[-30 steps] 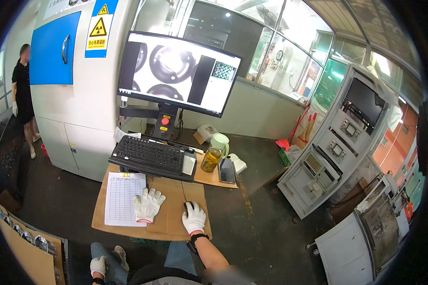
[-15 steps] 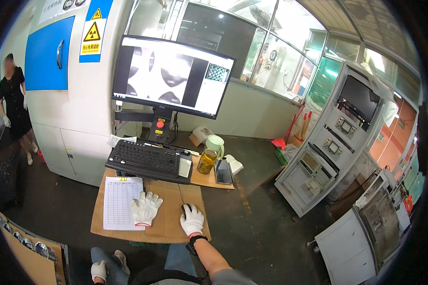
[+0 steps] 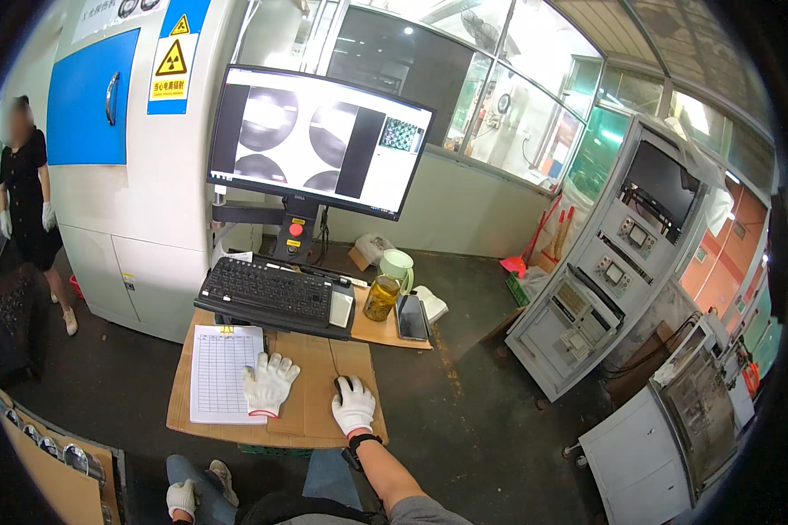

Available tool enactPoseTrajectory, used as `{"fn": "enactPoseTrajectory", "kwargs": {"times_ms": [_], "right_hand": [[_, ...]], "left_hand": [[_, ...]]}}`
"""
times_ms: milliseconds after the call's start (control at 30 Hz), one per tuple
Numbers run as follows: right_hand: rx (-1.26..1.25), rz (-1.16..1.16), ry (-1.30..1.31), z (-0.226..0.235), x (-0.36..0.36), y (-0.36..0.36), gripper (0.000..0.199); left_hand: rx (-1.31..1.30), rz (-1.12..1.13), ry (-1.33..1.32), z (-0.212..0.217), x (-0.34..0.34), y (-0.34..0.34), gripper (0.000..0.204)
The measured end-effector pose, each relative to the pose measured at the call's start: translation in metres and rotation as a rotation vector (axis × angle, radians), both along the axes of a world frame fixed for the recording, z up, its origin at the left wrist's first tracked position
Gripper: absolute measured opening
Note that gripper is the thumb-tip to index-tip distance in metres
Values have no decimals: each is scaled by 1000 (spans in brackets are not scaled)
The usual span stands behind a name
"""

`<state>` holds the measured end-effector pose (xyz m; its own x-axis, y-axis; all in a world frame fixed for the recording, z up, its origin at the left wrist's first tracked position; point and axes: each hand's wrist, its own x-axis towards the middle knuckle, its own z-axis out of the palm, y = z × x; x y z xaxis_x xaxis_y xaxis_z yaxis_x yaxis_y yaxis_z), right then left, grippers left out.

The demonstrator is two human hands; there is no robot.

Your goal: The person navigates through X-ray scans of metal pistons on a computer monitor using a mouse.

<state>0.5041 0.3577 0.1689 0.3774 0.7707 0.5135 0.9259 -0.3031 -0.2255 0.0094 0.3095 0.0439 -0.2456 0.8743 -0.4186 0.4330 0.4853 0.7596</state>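
My right hand (image 3: 354, 408), in a white knit glove, rests over a black computer mouse (image 3: 339, 386) on the cardboard-covered table (image 3: 315, 420). Down at the lower left, my left hand (image 3: 182, 498), gloved too, lies on my thigh with its fingers curled in and nothing visible in them. A spare white glove (image 3: 271, 385) lies partly on a clipped printed form (image 3: 219, 376). Beyond it sits a black keyboard (image 3: 267, 291) on a raised shelf. The monitor (image 3: 320, 140) displays grey, rounded dark shapes on a bright ground.
A jar of yellowish liquid (image 3: 381, 299), a pale green mug (image 3: 397, 265) and a phone (image 3: 411, 317) stand right of the keyboard. A red button (image 3: 295, 229) is below the monitor. A large cabinet (image 3: 171, 219) fills the left; a person (image 3: 31, 188) stands beyond it.
The monitor's picture has shifted, with rounder shapes now in different places. The person at the far left has moved slightly right. Both my hands stay where they were.
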Motion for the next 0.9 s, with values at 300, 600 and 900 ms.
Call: {"fn": "enactPoseTrajectory", "kwargs": {"times_ms": [300, 600, 900], "right_hand": [[11, 12, -4, 0, -2, 1, 42], [-24, 1, 28, 1, -2, 0, 43], [16, 7, -4, 1, -1, 0, 42]], "left_hand": [[27, 65, 25, -23, -6, 2, 36], [127, -461, 514, -6, -14, -1, 43], [-32, 29, 31, 29, 11, -4, 34]]}}
